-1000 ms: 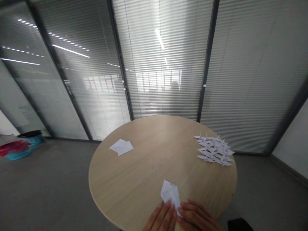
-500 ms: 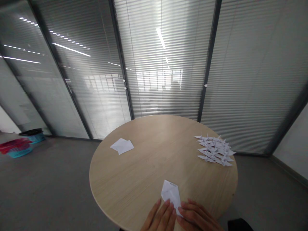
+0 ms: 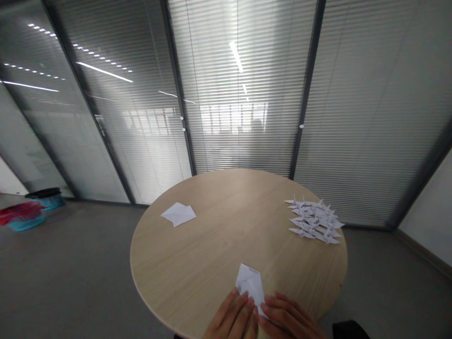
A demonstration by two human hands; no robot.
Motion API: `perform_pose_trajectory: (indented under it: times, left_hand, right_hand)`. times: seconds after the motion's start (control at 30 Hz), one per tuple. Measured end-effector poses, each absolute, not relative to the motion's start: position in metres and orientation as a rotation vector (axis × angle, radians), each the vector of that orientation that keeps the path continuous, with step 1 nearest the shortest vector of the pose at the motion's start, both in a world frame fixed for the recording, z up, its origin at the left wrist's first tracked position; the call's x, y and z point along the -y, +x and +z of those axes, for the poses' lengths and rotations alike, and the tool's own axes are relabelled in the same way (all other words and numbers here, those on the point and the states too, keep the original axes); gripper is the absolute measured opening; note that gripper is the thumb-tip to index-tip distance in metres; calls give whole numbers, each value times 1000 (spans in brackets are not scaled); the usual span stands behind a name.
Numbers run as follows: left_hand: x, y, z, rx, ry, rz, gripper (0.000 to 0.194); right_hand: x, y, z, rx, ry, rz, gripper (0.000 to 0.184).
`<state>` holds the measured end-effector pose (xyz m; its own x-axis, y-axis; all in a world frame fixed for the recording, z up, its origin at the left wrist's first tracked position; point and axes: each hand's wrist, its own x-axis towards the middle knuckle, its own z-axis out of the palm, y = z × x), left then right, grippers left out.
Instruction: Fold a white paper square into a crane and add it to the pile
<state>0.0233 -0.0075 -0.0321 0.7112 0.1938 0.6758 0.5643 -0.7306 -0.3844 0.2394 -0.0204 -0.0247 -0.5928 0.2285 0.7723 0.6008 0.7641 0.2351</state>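
White folded paper on worktop | left hand slightly spread upon it | right hand touches its edge, whether pinching I cannot tell

Office Room Behind Glass

The place looks like an office, most likely a small meeting room. Tall glass panels in dark frames make up the far side, screened by slatted blinds. Bright strip lights show in the glass, though whether reflected or seen through it is unclear. A plain round table with a pale wood-look top stands on a grey floor. A pale wall closes the right side, and two lined blue bins sit at the left.
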Motion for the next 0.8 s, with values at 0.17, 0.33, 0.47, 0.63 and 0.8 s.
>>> perform_pose_trajectory:
  times: [0.17, 0.33, 0.47, 0.63, 0.8]
  left_hand:
    - [8, 22, -31, 574, -2353, -842, 23]
    - [8, 20, -31, 596, -2363, -818, 26]
    - [7, 14, -28, 655, -2320, -759, 29]
    - [7, 10, -29, 651, -2327, -674, 29]
    - [8, 16, -41, 692, -2270, -688, 27]
  right_hand:
    - [22, 238, -31, 2163, -635, -644, 29]
    - [23, 237, -34, 2145, -672, -652, 28]
    - [22, 237, -36, 2145, -666, -677, 28]
    - [23, 236, -39, 2129, -663, -694, 30]
    - [23, 236, -46, 2109, -663, -717, 30]
